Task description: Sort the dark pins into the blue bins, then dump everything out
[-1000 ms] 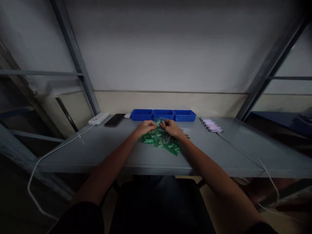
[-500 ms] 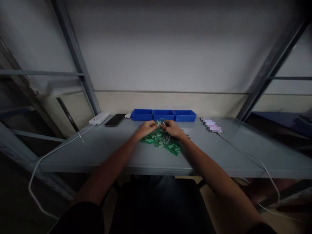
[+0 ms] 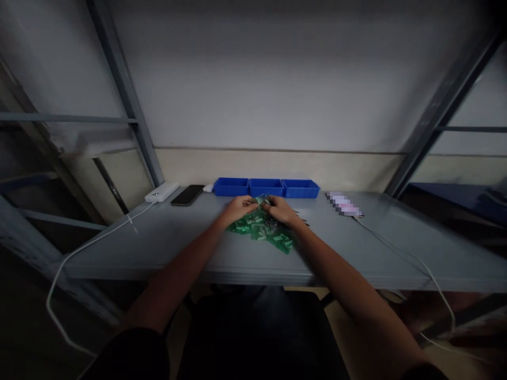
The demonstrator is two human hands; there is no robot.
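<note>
My left hand [image 3: 240,208] and my right hand [image 3: 279,209] are close together over the middle of the grey table. Between them they pinch a small clear-green plastic bag [image 3: 261,199], one hand at each side, fingers closed on it. What the bag holds is too small to make out. Under and in front of the hands lies a pile of green plastic bags [image 3: 282,241], with small pale pieces showing in them. Thin metal parts [image 3: 271,227] lie in the midst of the pile. My right hand partly covers a few dark slim items on the table beside it.
Three blue bins [image 3: 266,188] stand in a row behind the hands. To the left lie a black phone [image 3: 187,195] and a white power bank [image 3: 162,192] with a cable. A second phone [image 3: 344,203], on a cable, lies at the right. Metal posts flank the table [image 3: 158,248].
Both hands stay at nearly the same spot, still pinching the small bag. Their fingers have shifted only slightly, and the pile beneath looks the same.
</note>
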